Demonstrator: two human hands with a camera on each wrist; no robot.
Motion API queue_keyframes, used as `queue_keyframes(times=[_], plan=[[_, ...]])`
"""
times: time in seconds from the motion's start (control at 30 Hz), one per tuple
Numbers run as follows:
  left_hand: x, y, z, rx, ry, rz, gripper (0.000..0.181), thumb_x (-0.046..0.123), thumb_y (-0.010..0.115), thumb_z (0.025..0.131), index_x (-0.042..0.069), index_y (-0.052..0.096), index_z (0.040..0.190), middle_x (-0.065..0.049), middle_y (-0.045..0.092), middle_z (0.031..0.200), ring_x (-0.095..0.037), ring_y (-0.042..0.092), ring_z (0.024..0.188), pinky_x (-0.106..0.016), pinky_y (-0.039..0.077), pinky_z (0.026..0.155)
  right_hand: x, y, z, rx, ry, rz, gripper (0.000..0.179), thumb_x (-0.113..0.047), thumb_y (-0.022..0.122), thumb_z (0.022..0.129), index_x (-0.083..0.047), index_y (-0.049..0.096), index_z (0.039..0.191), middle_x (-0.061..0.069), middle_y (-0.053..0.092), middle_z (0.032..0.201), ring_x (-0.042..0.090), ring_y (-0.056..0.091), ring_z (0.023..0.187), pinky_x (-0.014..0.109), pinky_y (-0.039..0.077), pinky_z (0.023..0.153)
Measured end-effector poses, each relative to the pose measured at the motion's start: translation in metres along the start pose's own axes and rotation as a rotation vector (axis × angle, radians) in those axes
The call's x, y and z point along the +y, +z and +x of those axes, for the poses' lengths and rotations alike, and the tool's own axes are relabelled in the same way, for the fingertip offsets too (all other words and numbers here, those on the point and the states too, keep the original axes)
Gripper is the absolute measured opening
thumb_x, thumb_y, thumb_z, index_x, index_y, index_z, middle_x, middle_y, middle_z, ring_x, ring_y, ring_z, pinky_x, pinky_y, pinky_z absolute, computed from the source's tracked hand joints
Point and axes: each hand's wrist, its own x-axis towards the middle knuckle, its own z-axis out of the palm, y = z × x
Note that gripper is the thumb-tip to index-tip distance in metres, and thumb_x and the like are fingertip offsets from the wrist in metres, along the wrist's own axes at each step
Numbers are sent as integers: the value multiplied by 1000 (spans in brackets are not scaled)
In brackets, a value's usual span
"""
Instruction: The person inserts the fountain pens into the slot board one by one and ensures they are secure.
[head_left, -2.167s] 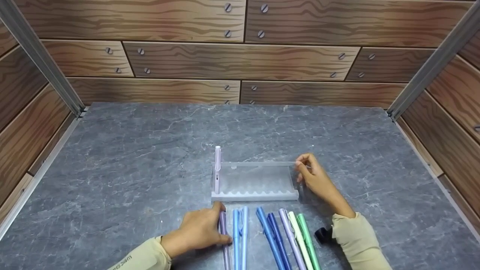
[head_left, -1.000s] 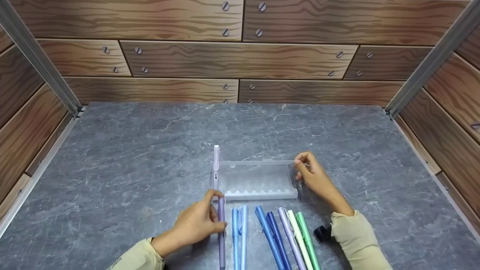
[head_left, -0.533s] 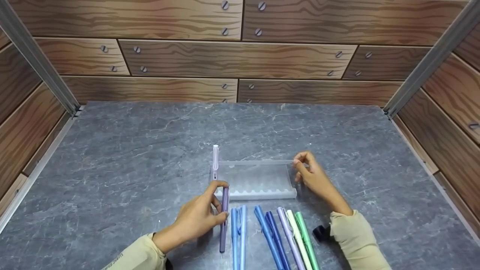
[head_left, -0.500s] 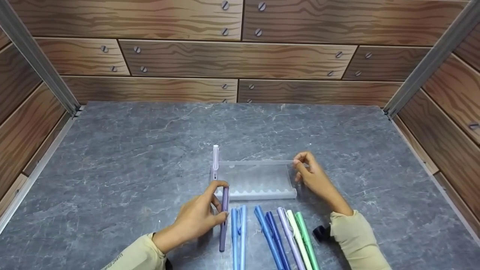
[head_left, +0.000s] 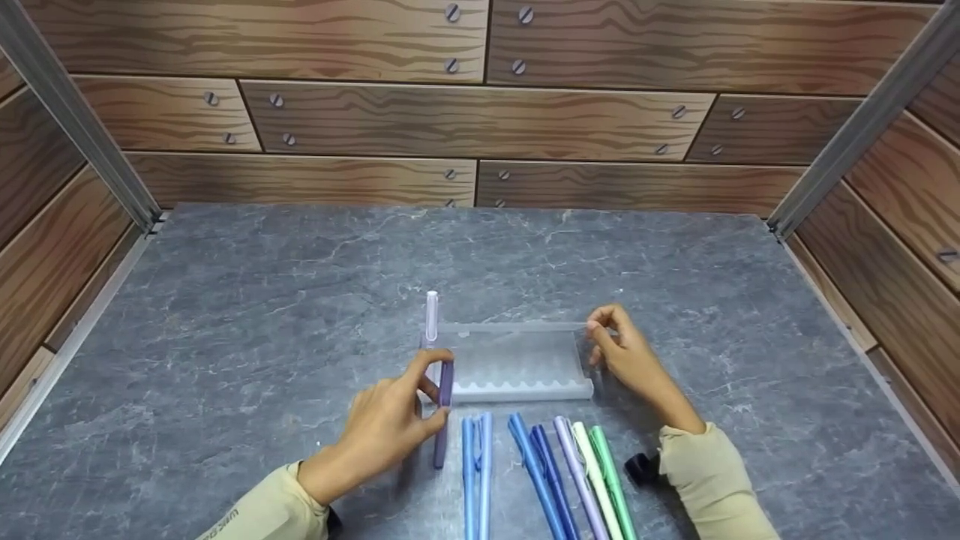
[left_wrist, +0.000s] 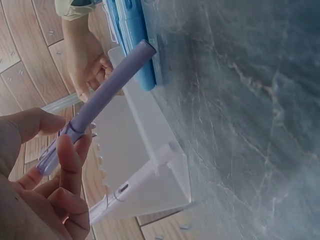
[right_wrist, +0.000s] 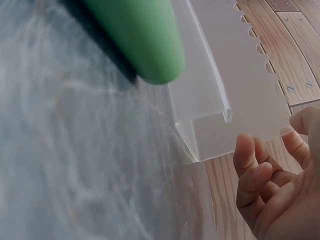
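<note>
Since a slim pale lilac pen is already stood at the left end of the frosted clear plastic stand, second pen: its racking is judged to be the step in hand.
Dark purple capped pen: held tilted above the grey marbled tabletop, near the stand's left end.
Left hand: clamped on that pen between thumb and fingers.
Right hand: pinched on the stand's upper right corner.
Scalloped front lip: next, the purple pen's lower end will likely need to be seated behind it, beside the lilac one, with the stand kept steady.
</note>
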Motion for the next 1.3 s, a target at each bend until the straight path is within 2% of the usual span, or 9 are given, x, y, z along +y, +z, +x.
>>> queue_keyframes(times=[0.27, 0.47, 0.67, 0.9, 1.3], plan=[[-3, 3, 5, 37, 31, 18, 58, 11, 73, 76, 26, 47, 126, 6, 73, 85, 2, 50, 53, -18, 37, 44, -1, 0, -1, 14, 21, -7, 10, -9, 46, 101, 1, 47, 105, 12, 53, 92, 11, 53, 57, 21, 46, 55], [-4, 4, 10, 104, 67, 34, 56, 12, 75, 77, 24, 48, 125, 6, 73, 85, 0, 54, 54, -16, 38, 45, -1, 0, -2, 10, 28, -17, 12, -12, 47, 101, -1, 47, 106, 11, 53, 92, 12, 54, 58, 22, 46, 56], [-5, 6, 18, 198, 119, 66, 55, 9, 74, 76, 23, 49, 123, 6, 73, 83, 1, 49, 50, -15, 34, 42, -2, 1, -2, 3, 20, -1, 13, -13, 47, 101, 0, 47, 106, 12, 52, 94, 12, 53, 57, 22, 47, 55], [-6, 7, 26, 293, 170, 86, 56, 7, 74, 74, 23, 48, 121, 4, 73, 84, -2, 51, 50, -14, 33, 42, 0, 1, -1, 6, -8, 15, 10, -8, 47, 100, 1, 47, 104, 10, 51, 91, 11, 52, 56, 22, 46, 55], [-2, 5, 36, 364, 198, 90, 57, 7, 74, 74, 22, 47, 122, 3, 74, 84, -4, 53, 49, -15, 34, 42, 0, 0, -1, 14, -20, 7, 10, -8, 48, 100, 1, 48, 103, 5, 49, 89, 11, 53, 55, 22, 46, 54]])
